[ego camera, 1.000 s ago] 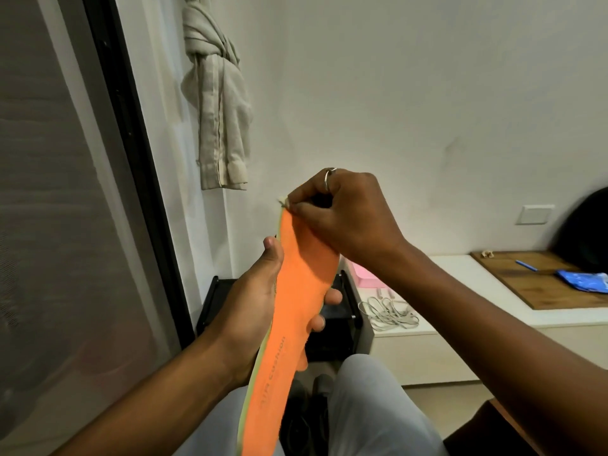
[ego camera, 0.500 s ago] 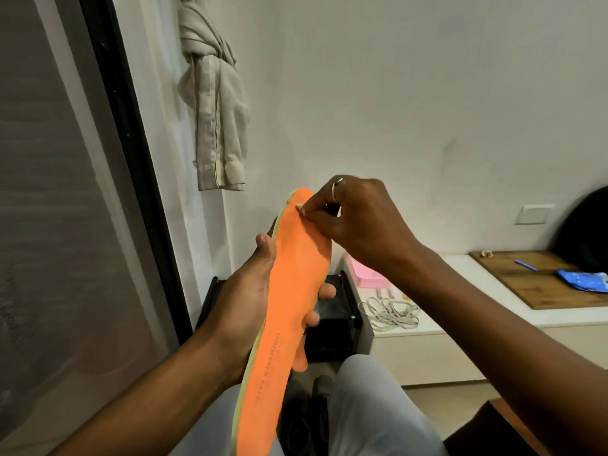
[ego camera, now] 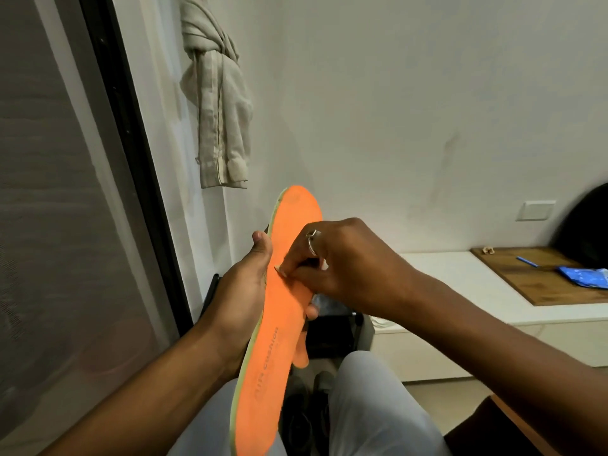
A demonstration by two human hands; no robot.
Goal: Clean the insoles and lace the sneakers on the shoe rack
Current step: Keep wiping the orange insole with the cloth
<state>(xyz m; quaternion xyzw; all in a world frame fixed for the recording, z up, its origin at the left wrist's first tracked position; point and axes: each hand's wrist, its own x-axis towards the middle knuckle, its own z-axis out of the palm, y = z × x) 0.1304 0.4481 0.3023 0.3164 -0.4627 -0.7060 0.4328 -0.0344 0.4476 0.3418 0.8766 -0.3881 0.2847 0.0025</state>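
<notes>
**Orange insole held up for cleaning**

The left hand (ego camera: 240,291) grips the insole (ego camera: 283,311) mid-length. Its long axis runs from the lap upward, toe end highest. The right hand (ego camera: 342,268), fingers curled, presses on its middle, possibly pinching something small and white; I cannot tell.

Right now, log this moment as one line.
step: cleaning | left hand: grips orange insole from behind, toe end up | right hand: curled fingertips on its orange face | wipe or tool: cannot tell

The orange insole (ego camera: 279,311) looks matt and fuzzy, the knotted curtain (ego camera: 218,103) coarse cloth, the board (ego camera: 539,278) grained wood.
</notes>
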